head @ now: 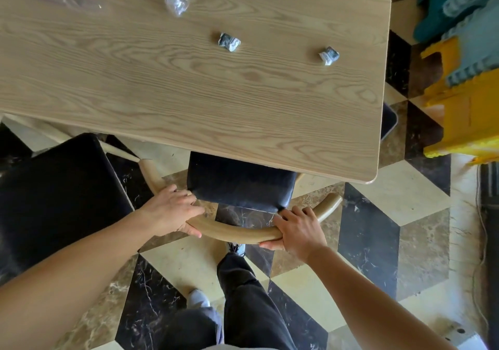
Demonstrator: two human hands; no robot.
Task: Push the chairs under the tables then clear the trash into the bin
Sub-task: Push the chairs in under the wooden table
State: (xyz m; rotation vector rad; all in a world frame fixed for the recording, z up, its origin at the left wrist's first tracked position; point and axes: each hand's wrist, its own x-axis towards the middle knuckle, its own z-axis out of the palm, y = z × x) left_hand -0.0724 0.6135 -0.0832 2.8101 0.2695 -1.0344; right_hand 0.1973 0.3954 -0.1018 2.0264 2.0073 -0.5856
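A chair with a black seat (237, 185) and a curved wooden backrest (237, 232) stands at the near edge of a light wooden table (189, 85), its seat partly under the tabletop. My left hand (172, 209) grips the left part of the backrest. My right hand (297, 231) grips the right part. On the table lie two crumpled grey paper balls (229, 42) (329, 56) and a crumpled clear plastic wrapper (176, 0). No bin can be made out.
A second black-seated chair (59, 195) stands to the left, out from the table. Yellow and teal plastic items (464, 79) sit at the right. The floor is tiled in a cube pattern. My legs are below the chair.
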